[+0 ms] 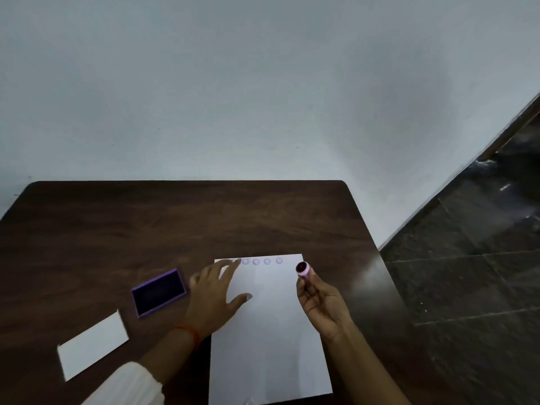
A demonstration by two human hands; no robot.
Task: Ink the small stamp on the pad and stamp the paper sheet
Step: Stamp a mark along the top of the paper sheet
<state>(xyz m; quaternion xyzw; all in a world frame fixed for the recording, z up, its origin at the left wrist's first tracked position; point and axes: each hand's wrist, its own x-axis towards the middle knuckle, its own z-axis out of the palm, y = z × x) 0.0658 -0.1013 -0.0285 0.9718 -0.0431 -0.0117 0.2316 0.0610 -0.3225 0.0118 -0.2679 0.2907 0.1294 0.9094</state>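
A white paper sheet (268,331) lies on the dark wooden table (146,229), with several faint round purple prints in a row along its far edge. My left hand (216,290) rests flat with fingers spread on the sheet's upper left part. My right hand (318,299) holds the small pink round stamp (302,269) lifted above the sheet's upper right corner, its inked face tilted up and away. The purple ink pad (158,292) sits open on the table, left of my left hand.
A white card or lid (92,347) lies at the near left of the table. The table's right edge drops to a dark tiled floor (467,273). A plain pale wall (263,97) stands behind the table.
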